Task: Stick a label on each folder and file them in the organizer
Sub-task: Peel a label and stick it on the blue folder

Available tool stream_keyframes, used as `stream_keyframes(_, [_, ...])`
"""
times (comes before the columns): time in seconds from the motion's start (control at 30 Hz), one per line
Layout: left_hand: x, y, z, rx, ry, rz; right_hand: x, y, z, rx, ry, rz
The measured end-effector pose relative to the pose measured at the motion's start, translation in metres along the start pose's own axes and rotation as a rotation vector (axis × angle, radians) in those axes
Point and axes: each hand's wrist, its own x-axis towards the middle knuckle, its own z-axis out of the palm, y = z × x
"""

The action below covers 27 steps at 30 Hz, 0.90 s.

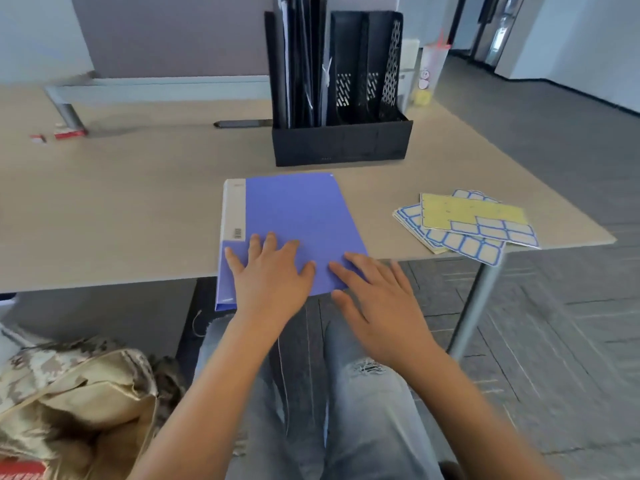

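1. Folder (301, 220), blue with a white spine strip: flat on the counter (138, 216), its near end overhanging the counter's front edge; bare counter lies to its left.
2. Left hand (268, 275): palm down on the folder's near left part, fingers spread flat.
3. Right hand (377, 303): at the folder's near right corner, fingers spread, tips touching it.
4. Organizer (341, 143), black: just beyond the folder, dark folders upright inside.
5. Label sheets (467, 223): right of the folder, fanned at the counter corner.

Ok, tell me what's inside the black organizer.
The organizer's left slots hold dark folders standing upright; the right mesh slots look empty. Its solid front wall hides the bottoms of all of them.
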Motion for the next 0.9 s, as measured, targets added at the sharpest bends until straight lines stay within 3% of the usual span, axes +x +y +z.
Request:
stream_keyframes(0.17, [0.014, 0.021, 0.006, -0.020, -0.015, 0.038, -0.003, 0.025, -0.010, 0.085, 0.016, 0.029])
stream_keyframes(0.37, [0.029, 0.062, 0.006, -0.168, -0.002, 0.062, -0.012, 0.067, -0.038, 0.222, 0.219, 0.174])
stream_keyframes(0.57, [0.052, 0.136, 0.020, -0.279, -0.046, 0.242, -0.011, 0.124, -0.063, 0.202, 0.371, 0.321])
stream_keyframes(0.8, [0.074, 0.202, 0.044, -0.303, -0.117, 0.534, -0.009, 0.176, -0.081, 0.158, 0.426, 0.560])
stream_keyframes(0.9, [0.077, 0.216, 0.058, -0.288, -0.181, 0.585, -0.013, 0.192, -0.084, 0.212, 0.475, 0.699])
